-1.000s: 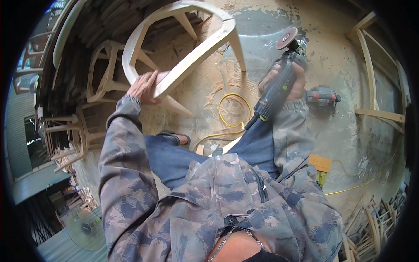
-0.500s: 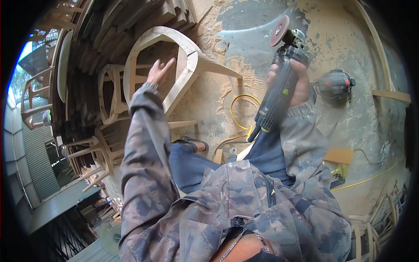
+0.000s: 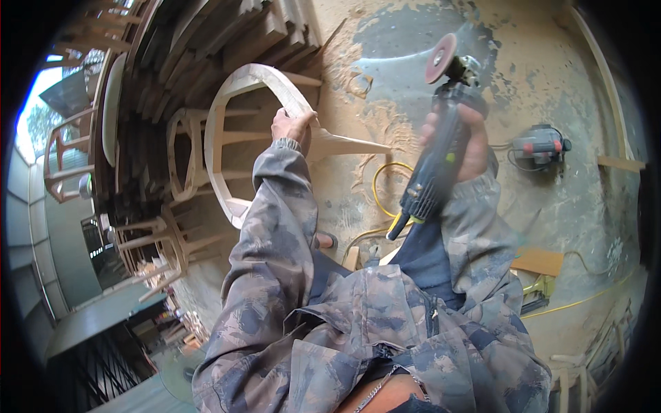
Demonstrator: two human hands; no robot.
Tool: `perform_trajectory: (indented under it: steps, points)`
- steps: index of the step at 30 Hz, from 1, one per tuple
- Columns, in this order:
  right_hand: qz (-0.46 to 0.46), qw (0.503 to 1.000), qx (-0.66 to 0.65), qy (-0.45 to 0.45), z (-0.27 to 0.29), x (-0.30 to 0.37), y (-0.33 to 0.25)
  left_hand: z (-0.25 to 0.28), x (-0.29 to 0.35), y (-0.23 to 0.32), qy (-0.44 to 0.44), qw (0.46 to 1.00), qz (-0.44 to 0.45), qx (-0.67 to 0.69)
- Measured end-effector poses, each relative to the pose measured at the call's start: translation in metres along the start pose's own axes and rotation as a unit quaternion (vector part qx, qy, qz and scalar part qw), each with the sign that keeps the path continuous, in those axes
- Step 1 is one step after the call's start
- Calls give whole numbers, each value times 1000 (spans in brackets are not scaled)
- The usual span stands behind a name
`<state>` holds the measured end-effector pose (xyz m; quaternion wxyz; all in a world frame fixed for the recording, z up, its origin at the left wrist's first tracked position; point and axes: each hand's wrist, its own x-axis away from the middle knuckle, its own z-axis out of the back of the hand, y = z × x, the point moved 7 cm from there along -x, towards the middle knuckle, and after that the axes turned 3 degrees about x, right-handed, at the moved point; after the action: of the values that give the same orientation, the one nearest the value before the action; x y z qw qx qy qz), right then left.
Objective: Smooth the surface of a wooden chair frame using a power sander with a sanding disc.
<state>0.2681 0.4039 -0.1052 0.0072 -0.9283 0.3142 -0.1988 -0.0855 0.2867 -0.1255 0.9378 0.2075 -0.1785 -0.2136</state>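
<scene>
Left hand (image 3: 292,129): fingers wrapped round the right-hand side of the pale wooden chair frame (image 3: 286,89), narrow grip on the bar. Right hand (image 3: 475,148): closed round the body of a dark angle grinder (image 3: 435,162). Grinder is held up, well right of the chair frame, disc (image 3: 441,58) end pointing away from the person and clear of the wood.

Chair frame location: ahead and left of the person, curved rail on top, legs splayed below. One tapered leg runs out to the right over the dusty floor (image 3: 344,199). Can't confirm every foot is touching down.

Containers: yellow-green item (image 3: 542,285), well right of the chair frame and closer to the person, sits half under a flat orange-brown sheet (image 3: 537,261). Could be a box or a bag, can't tell. Dark slim pieces (image 3: 534,303) at its edge; too small to say if they're inside or just alongside.

Around the chair frame: second wooden frame (image 3: 176,155) just left of it, stacked dark timber (image 3: 231,41) behind and left, looped yellow hose (image 3: 375,184) to the right and nearer the person, red-and-black power tool (image 3: 541,146) on the floor far right. Grey-green worktop (image 3: 96,320) well left, nearer the person, dark lattice (image 3: 96,368) below it.
</scene>
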Motion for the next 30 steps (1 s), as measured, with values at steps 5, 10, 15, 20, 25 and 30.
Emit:
perform_trajectory:
  steps: [5, 10, 15, 20, 25, 30]
  points:
    - [-6, 997, 73, -20, 3, -6, 2, 49, 46, -40, -28, 994, -69, 76]
    - [-42, 990, 127, -41, 7, -18, 16, 87, 89, -59, -81, 968, -102, 213]
    - [-114, 965, 233, -34, 11, -24, 36, 138, 117, -82, -89, 954, -94, 269]
    - [-151, 950, 272, -31, 21, -29, 47, 166, 120, -142, -107, 935, -71, 330]
    - [-155, 942, 297, -2, 30, -32, 52, 186, 122, -180, -97, 914, -67, 387]
    - [-189, 928, 322, -2, 25, -39, 73, 195, 125, -216, -7, 923, -33, 384]
